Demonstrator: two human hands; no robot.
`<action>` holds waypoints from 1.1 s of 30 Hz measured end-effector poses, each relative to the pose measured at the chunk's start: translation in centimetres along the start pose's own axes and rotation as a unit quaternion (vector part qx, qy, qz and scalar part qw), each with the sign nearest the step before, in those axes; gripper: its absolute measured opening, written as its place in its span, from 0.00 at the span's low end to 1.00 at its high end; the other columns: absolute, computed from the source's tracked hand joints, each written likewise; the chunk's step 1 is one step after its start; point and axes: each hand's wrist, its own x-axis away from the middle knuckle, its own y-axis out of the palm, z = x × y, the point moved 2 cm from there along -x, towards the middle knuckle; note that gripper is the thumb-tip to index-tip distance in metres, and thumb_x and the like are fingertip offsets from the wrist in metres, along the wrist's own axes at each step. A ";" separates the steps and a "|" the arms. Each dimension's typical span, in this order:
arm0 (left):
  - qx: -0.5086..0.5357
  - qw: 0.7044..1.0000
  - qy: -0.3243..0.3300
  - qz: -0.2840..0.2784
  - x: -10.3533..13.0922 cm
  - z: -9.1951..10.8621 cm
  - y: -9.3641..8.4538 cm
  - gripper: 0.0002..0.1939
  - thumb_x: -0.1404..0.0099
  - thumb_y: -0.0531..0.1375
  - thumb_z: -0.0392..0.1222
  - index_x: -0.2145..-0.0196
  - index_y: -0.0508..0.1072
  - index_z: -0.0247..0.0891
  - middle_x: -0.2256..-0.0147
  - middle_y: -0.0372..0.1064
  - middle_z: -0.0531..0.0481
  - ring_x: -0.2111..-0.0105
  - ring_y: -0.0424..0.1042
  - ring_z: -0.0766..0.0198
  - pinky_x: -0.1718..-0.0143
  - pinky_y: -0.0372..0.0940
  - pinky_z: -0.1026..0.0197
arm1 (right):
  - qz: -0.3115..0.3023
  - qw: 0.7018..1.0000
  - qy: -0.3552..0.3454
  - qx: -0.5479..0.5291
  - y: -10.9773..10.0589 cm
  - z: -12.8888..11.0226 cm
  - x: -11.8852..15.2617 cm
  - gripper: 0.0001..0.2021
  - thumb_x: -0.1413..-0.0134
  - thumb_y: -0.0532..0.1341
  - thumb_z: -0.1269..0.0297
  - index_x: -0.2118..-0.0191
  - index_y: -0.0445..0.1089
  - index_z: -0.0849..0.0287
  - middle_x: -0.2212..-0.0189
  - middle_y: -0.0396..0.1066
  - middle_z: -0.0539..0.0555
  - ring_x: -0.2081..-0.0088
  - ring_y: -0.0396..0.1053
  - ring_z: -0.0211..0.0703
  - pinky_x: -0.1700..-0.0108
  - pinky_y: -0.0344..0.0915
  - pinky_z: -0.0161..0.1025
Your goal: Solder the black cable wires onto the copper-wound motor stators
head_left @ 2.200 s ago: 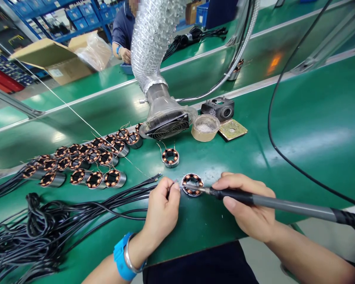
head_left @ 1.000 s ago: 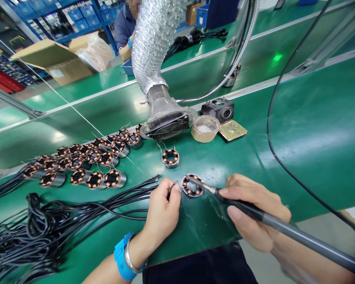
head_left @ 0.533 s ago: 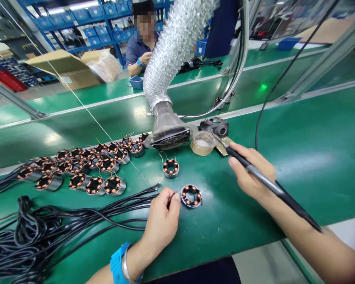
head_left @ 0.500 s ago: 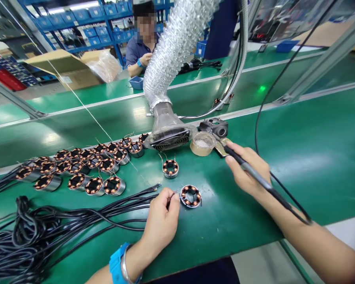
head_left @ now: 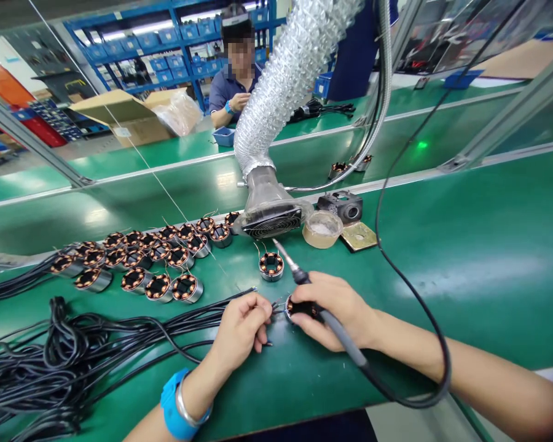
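My right hand (head_left: 338, 307) grips a soldering iron (head_left: 299, 274), its tip pointing up and left, its cord looping to the right. The same hand reaches over a copper-wound motor stator (head_left: 289, 309), whose fingers hide most of it and seem to touch its edge. Just left of it, my left hand (head_left: 244, 322) is closed in a pinch on a black cable (head_left: 274, 305), with thin wire ends reaching toward the stator. A second stator (head_left: 271, 266) stands behind, upright, its copper leads rising; the iron's tip hovers above its right side.
Stators (head_left: 159, 286) stand in rows at the left, with black cables (head_left: 133, 344) in front. A fume extraction hood (head_left: 276, 221) hangs at the back. Beside it are a round tub (head_left: 322, 228), an iron stand (head_left: 343, 205) and a tip-cleaning pad (head_left: 359, 236). A person (head_left: 233, 80) sits opposite.
My right hand has brought the soldering iron from the tub and pad leftward and nearer, over the front stator. My left hand stays beside that stator with the cable. The view has shifted slightly.
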 end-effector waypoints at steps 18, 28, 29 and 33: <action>-0.149 0.985 0.086 0.005 0.0 1.2 0.1 0.15 0.35 0.59 0.47 0.70 0.80 0.34 0.74 0.72 0.50 0.72 0.65 0.64 0.69 0.58 0.64 | 0.037 0.996 0.025 -0.078 1.9 0.3 0.8 0.08 0.42 0.60 0.74 0.57 0.65 0.58 0.73 0.71 0.49 0.74 0.64 0.37 0.69 0.63 0.37; -0.262 0.952 0.155 -0.001 0.4 2.2 -0.2 0.15 0.33 0.56 0.43 0.71 0.79 0.37 0.78 0.67 0.51 0.74 0.63 0.65 0.70 0.56 0.64 | 0.009 0.998 0.014 -0.059 1.7 0.0 0.4 0.14 0.42 0.57 0.76 0.51 0.66 0.58 0.74 0.69 0.50 0.72 0.62 0.40 0.70 0.62 0.36; -0.251 0.955 0.156 0.000 0.4 2.2 -0.2 0.14 0.33 0.56 0.43 0.71 0.79 0.37 0.77 0.67 0.51 0.74 0.64 0.65 0.71 0.56 0.64 | 0.011 0.998 0.017 -0.062 1.8 0.0 0.3 0.13 0.42 0.57 0.76 0.52 0.67 0.58 0.74 0.69 0.50 0.73 0.62 0.39 0.71 0.61 0.36; -0.197 0.973 0.121 0.016 0.6 1.8 -0.2 0.11 0.35 0.57 0.41 0.67 0.78 0.36 0.72 0.72 0.49 0.73 0.67 0.64 0.72 0.59 0.65 | 0.026 0.996 0.038 -0.071 1.9 0.0 0.2 0.12 0.42 0.57 0.76 0.54 0.67 0.58 0.71 0.72 0.51 0.73 0.62 0.39 0.71 0.62 0.35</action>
